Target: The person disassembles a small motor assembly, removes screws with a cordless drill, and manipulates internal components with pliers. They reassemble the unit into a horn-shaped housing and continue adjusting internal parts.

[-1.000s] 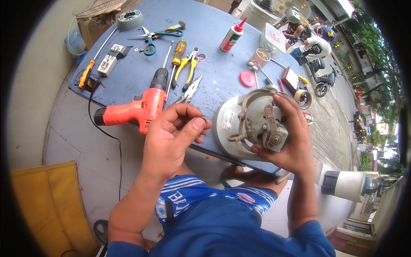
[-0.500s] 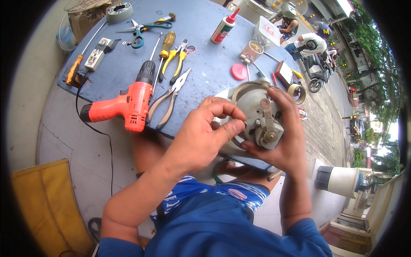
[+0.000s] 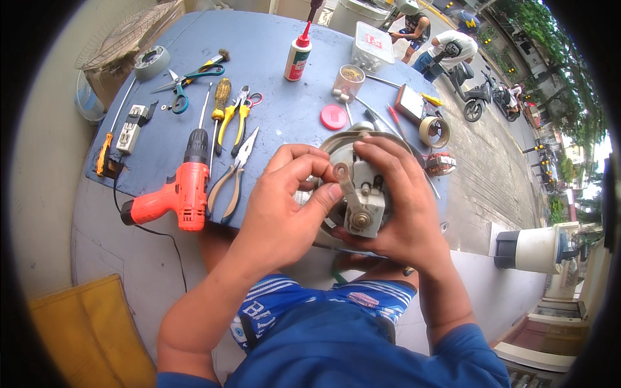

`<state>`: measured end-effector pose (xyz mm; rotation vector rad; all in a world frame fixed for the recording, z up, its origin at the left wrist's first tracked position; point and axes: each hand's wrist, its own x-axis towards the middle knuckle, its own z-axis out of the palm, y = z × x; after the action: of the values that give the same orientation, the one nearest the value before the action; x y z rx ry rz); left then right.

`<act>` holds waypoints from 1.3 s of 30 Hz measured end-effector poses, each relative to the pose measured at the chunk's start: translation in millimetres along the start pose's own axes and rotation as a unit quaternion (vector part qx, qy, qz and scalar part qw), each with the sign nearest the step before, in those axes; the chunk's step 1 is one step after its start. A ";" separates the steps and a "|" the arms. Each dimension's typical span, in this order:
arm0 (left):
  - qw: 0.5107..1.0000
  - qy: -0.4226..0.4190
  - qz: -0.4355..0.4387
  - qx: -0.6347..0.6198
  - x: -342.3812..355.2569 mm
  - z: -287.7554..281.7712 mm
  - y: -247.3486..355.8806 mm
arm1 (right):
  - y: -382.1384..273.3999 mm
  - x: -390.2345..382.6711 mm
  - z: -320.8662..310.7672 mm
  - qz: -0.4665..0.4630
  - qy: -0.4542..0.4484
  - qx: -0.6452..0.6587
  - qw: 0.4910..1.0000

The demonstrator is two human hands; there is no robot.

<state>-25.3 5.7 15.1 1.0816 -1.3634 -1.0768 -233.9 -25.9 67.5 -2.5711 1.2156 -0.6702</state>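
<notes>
My right hand [image 3: 407,213] grips a grey, round metal housing [image 3: 365,213], probably a fan motor, with a gearbox block and a flat metal link [image 3: 350,194] on its face. My left hand [image 3: 284,213] is at the housing's left side, fingers curled and thumb against index beside the link's ringed end; whatever is pinched there is too small to make out. Left of the hands lie an orange drill [image 3: 184,204], long-nose pliers [image 3: 228,194], yellow cutters [image 3: 241,119] and a yellow-handled screwdriver [image 3: 222,90].
The blue table [image 3: 239,45] also holds scissors [image 3: 181,90], a power strip [image 3: 131,129], a glue bottle [image 3: 297,61], containers [image 3: 349,83], a pink lid [image 3: 333,116] and tape rolls [image 3: 432,131]. A bucket [image 3: 530,249] stands right. Two people [image 3: 446,48] and scooters [image 3: 472,103] are beyond.
My left hand has moved from over the table's edge onto the housing's left side with its pinch. My right hand has shifted the housing leftward, and its link now faces differently.
</notes>
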 end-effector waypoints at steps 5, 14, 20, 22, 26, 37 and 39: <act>0.999 -0.011 -0.031 -0.017 3.4 -0.5 3.4 | -1.5 0.3 -2.5 0.006 0.010 -0.003 1.000; 0.984 -0.004 -0.012 -0.177 12.3 4.9 -21.1 | 3.0 -4.4 -4.3 0.022 0.002 0.005 1.000; 0.990 -0.005 0.039 -0.135 3.1 -3.5 -41.8 | 8.8 -7.5 -1.3 0.005 0.015 0.045 0.999; 0.997 0.017 0.028 -0.071 -4.5 -18.6 -31.6 | 10.4 -7.7 -0.5 0.005 0.017 0.056 0.998; 0.902 0.063 0.009 0.426 -23.3 -105.8 8.9 | 12.7 -8.2 -1.9 -0.001 0.012 0.062 0.998; 0.850 -0.122 -0.154 0.488 -21.5 -187.9 -47.7 | 4.5 -9.0 -4.7 0.005 -0.006 0.005 1.000; 0.851 -0.118 -0.178 0.481 -26.4 -194.7 -39.3 | 3.0 -7.3 -4.8 0.003 -0.020 -0.011 1.000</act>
<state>172.0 16.1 -17.8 2.0415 -2.0383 -0.7620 -242.3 -22.1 68.3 -2.5847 1.2243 -0.6044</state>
